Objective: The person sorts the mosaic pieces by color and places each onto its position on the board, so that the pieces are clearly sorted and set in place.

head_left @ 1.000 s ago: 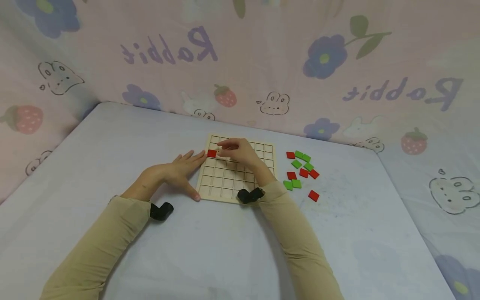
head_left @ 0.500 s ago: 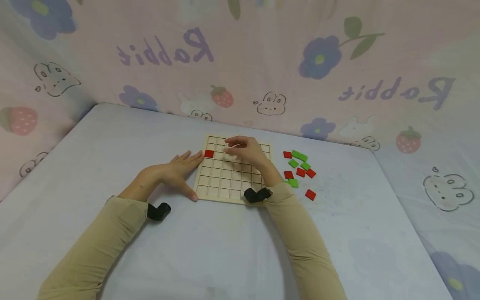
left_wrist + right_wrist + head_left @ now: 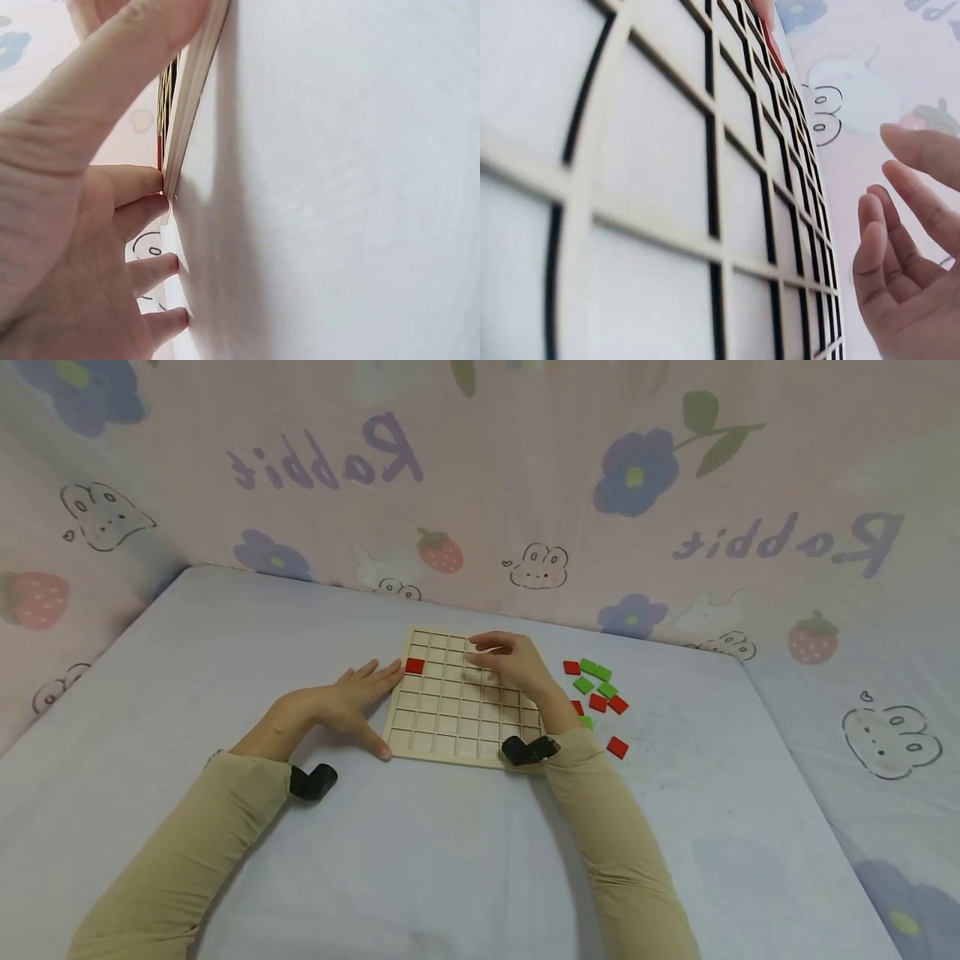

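Observation:
A pale wooden grid board [image 3: 447,724] lies on the white table. One red square tile [image 3: 415,666] sits in a cell of its left column, near the back. My left hand [image 3: 345,703] is spread along the board's left side, its thumb at the front corner and fingertips at the edge [image 3: 196,90], as the left wrist view also shows. My right hand [image 3: 519,667] hovers above the board's back right part. In the right wrist view its fingers [image 3: 922,202] are loosely bent with nothing between them, apart from the grid.
Right of the board lie several loose square tiles, among them a green tile [image 3: 583,685] and a red tile [image 3: 617,747] set nearer the front. My right forearm partly hides this group. A printed cloth wall [image 3: 480,468] rises behind the table.
My right hand has moved right across the board, away from the red tile in the left column. My left hand stays at the board's left edge. The view has shifted slightly.

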`<state>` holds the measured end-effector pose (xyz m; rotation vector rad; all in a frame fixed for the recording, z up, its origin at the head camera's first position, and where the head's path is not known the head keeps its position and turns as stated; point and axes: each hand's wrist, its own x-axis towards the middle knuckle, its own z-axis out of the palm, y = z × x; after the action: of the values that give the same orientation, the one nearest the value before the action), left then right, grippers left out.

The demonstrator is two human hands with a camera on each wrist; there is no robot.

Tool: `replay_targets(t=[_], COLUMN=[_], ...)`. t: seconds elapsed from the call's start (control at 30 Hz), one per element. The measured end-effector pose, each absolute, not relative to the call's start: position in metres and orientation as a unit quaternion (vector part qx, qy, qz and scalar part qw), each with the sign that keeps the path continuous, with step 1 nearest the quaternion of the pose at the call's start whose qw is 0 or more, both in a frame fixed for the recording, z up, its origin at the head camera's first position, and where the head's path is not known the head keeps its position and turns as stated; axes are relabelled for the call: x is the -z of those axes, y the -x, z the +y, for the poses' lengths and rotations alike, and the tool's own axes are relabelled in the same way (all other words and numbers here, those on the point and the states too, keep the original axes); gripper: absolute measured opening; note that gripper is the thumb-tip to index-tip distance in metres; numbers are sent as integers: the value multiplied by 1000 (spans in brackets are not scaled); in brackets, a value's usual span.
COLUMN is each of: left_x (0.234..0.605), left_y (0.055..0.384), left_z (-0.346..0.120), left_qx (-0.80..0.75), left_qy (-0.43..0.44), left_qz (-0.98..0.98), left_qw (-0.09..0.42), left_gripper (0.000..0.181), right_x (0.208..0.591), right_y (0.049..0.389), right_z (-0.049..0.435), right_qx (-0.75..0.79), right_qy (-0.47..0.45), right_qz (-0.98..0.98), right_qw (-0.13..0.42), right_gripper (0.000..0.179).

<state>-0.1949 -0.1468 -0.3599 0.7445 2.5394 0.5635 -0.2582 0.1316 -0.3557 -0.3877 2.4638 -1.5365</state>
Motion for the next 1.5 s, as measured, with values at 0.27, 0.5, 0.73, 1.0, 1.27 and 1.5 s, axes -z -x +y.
replay_targets(t=[0.27, 0.5, 0.73, 1.0, 1.27, 1.5], left_x=[360, 359, 361, 361, 360, 360], left_y=[196, 194, 195, 195, 195, 194], left_z=[-147, -147, -147, -146, -147, -146], left_qx=[-203, -206, -208, -209, -211, -215], left_qy=[-268, -265, -264, -264, -264, -261], left_qz=[916, 916, 916, 917, 916, 916], left_qw=[217, 219, 218, 215, 214, 217], left_gripper=[126, 126, 127, 128, 128, 128], right_x=[354, 352, 352, 349, 350, 353], right_y=[257, 256, 256, 258, 259, 259], right_z=[149, 163, 177, 196, 210, 219], right_qx=[513, 509, 499, 501, 490, 487], right_qy=[121, 109, 93, 60, 48, 30], right_qz=[844, 849, 858, 861, 868, 871], right_qw=[96, 85, 82, 70, 60, 57], right_gripper=[42, 43, 46, 45, 44, 44])
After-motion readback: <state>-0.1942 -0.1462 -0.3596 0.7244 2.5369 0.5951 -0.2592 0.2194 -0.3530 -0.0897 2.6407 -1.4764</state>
